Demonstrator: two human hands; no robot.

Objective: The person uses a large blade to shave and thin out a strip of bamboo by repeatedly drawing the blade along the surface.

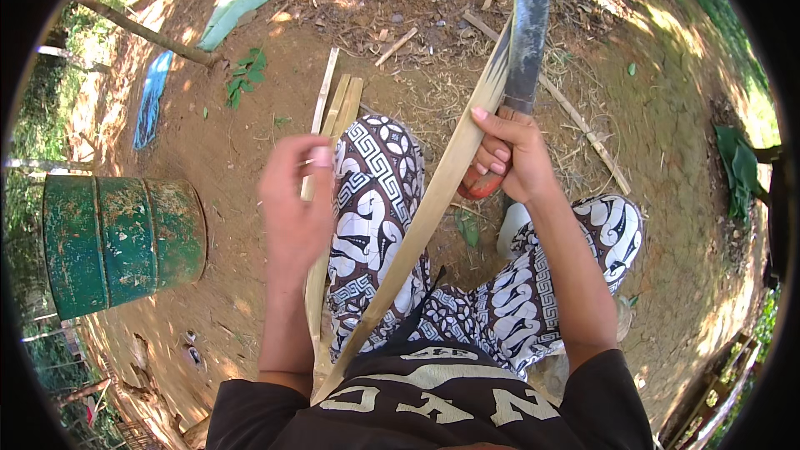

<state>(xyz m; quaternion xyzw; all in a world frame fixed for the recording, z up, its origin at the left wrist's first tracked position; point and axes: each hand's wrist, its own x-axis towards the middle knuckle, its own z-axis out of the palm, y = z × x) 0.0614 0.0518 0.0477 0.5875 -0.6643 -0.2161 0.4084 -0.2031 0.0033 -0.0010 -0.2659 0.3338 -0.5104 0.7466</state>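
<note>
Dirt ground (683, 258). Shavings (575, 154) scattered ahead, long stick (585, 132) among them, short stick (396, 47) up-left of that. Further left: sprig (245, 77), blue strands (151, 100), big leaf (240, 5). Green drum (125, 237) far left.

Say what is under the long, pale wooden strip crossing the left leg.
Beneath the strip, the brown-and-white patterned trouser leg shows along both edges, and brown earth farther up. What it directly covers is hidden.

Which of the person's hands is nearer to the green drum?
Left. The left hand is right of the drum, across a gap; the right hand is farther right, holding the knife.
</note>
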